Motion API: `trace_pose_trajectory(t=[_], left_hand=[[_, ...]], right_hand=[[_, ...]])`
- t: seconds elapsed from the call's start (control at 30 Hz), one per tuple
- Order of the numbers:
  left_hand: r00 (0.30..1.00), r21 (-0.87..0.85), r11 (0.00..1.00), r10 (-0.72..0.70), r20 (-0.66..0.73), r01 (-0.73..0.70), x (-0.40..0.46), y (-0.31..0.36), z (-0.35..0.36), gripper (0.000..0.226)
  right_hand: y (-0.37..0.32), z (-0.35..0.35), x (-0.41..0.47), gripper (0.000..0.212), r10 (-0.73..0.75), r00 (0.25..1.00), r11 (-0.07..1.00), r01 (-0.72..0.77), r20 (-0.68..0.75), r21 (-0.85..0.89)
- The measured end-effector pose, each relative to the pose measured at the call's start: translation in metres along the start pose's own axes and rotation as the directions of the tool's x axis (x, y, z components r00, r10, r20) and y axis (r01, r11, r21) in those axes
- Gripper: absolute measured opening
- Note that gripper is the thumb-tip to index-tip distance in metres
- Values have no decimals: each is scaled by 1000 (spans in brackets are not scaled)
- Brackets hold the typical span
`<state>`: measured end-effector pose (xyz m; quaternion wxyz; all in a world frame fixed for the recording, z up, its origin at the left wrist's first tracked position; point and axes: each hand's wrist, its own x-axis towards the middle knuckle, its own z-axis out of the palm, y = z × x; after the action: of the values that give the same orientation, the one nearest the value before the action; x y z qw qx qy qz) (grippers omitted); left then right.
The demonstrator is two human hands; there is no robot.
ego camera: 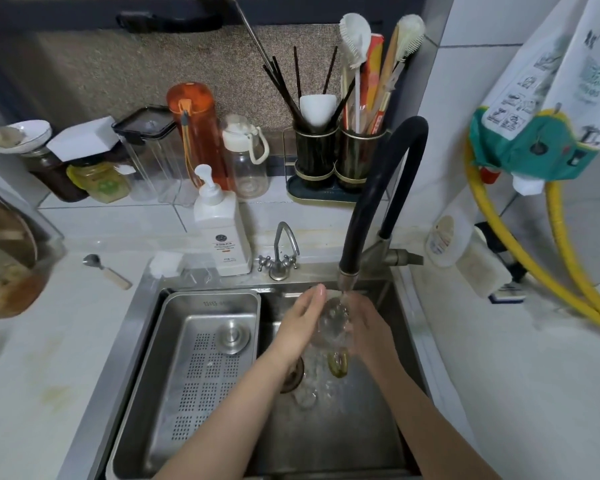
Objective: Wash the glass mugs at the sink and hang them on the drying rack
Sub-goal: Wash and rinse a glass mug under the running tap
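Glass mug (pixel 334 320), one, held over the right half of the sink (pixel 388 299) under the black hose faucet (pixel 378 188), water running onto it; more clear glassware lies blurred on the sink floor below, count unclear, with one yellowish handle (pixel 338 364) showing. Left to right: one spoon (pixel 106 270) on the white counter; along the back wall one orange bottle (pixel 196 133), one clear bottle with a white lid (pixel 245 157); one white pump dispenser (pixel 220 233) at the sink's back edge; one perforated steel tray (pixel 194 362) in the left half of the sink, one round plug (pixel 231 337) lying on it; one small steel tap (pixel 282 252). Left hand (pixel 303 322) presses on the mug's left side, fingers straight and together, pointing up. Right hand (pixel 368 327) holds the mug's right side; its fingers are hidden behind the glass, cannot tell how they lie. Two black utensil cups (pixel 338 157) behind the faucet, holding chopsticks and two white brushes. Two yellow hoses (pixel 520 251) on the right wall.
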<state>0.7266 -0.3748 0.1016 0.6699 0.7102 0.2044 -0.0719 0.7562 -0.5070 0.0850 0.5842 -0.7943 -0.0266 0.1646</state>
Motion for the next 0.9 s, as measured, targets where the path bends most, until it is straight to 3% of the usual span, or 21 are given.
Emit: trace_pose_trajectory(t=[0.1,0.2,0.37,0.47,0.6,0.77,0.83,0.9], left_hand=[[990,14,990,137,-18,-137,-4,-10,1,69],[972,148,968,218,-84,-204,-1,-13,-2,63],[982,194,968,174,-69,-158,4,-6,-3,54],[977,181,975,159,-144,-132,-7,-11,-2,68],[961,288,924,275,-39,-253,-28,-22,-3,77],[966,227,941,259,-8,-251,-18,-9,-25,65],[970,242,939,229,83,-242,-10,0,-32,59],[974,203,953,217,62,-225,-3,6,-33,50]], right_hand=[[-4,-2,3,22,82,996,996,-83,-33,-22],[-2,-3,2,26,48,999,980,-44,16,-194],[-2,-3,-1,23,-41,999,895,26,-23,-445],[-5,-4,0,26,-25,1000,805,11,-15,-593],[-8,-3,3,30,60,998,848,-58,-13,-526],[-13,-10,1,14,139,987,971,-118,87,-210],[-14,-12,1,33,101,984,987,-80,146,-138],[-18,-10,0,48,91,982,989,-70,164,-132]])
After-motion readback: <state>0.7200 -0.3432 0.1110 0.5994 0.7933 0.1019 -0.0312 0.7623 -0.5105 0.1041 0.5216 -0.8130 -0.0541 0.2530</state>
